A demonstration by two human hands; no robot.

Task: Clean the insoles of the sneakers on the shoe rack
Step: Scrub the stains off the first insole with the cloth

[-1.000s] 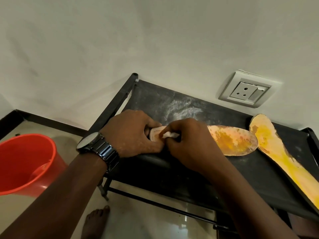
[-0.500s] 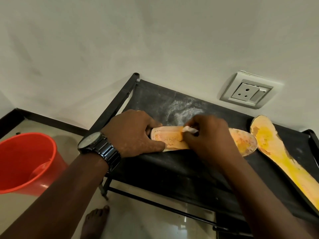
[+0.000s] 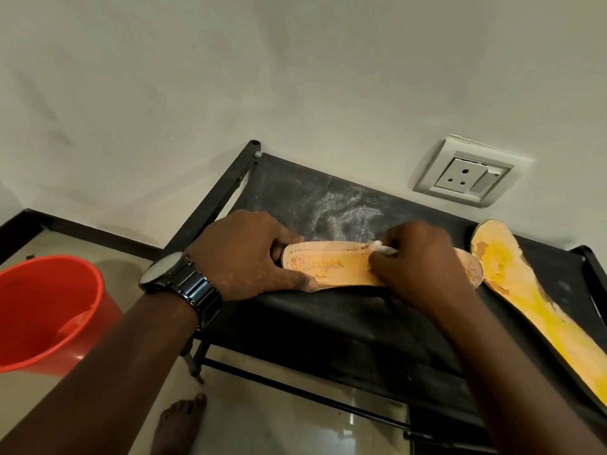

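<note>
Orange insole [image 3: 341, 267] lies flat on the black rack [image 3: 328, 323], left hand [image 3: 243, 254] gripping its heel end, fingers [image 3: 285, 238] curled round it; right hand [image 3: 423, 267] pinches a white wad [image 3: 381, 247] against its middle. Rightward lies a yellow insole [image 3: 525, 290]; red bucket [image 3: 42, 310] sits left.

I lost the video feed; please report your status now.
Left hand grips insole end on shoe rack. Right hand pinches white cloth against insole. Second insole lies apart, not obstructing.

Left hand [image 3: 243, 254] in a curled grip, thumb outstretched; right hand [image 3: 423, 270] in a fingertip pinch.
</note>
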